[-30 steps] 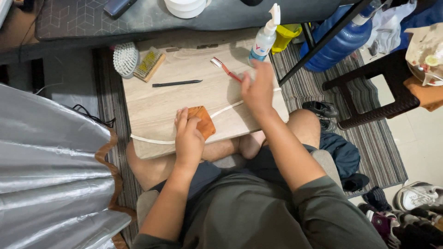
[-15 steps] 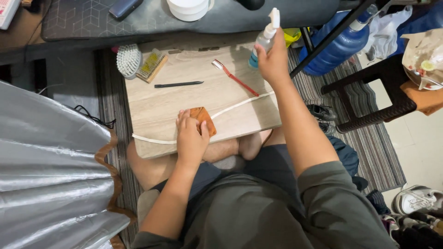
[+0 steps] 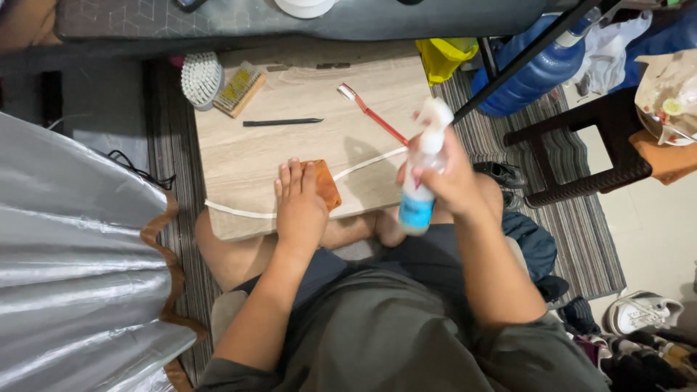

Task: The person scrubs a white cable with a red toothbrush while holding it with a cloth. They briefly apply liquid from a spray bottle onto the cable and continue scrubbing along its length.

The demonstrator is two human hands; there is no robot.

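I see the wooden tabletop (image 3: 319, 101) filling the middle of my view, its near edge just under my wrists and its far edge butting the dark ledge beyond. Most of its bare surface lies ahead of my fingers, between them and the tools at the far side.

My right hand (image 3: 450, 181) hangs past the tabletop's right near corner, over my lap. Its fingers are wrapped tight around a spray bottle (image 3: 422, 174), white with a blue label, tilted so the nozzle points up and away from me.

My left hand (image 3: 299, 207) lies flat at the near edge, fingers together and stretched forward, pressing on a small brown leather piece (image 3: 325, 181) that pokes out to the right of them.

A thin white cord (image 3: 370, 161) runs along the near edge, passing under the left fingers and rising toward the right ones.

Ahead of the right fingers lies a red toothbrush (image 3: 370, 112), slanted. Well ahead of the left fingers sits a slim black tool (image 3: 282, 122), and beyond it, at the far left corner, a wooden wire brush (image 3: 238, 88) beside a round white brush (image 3: 201, 76) that overhangs the edge.
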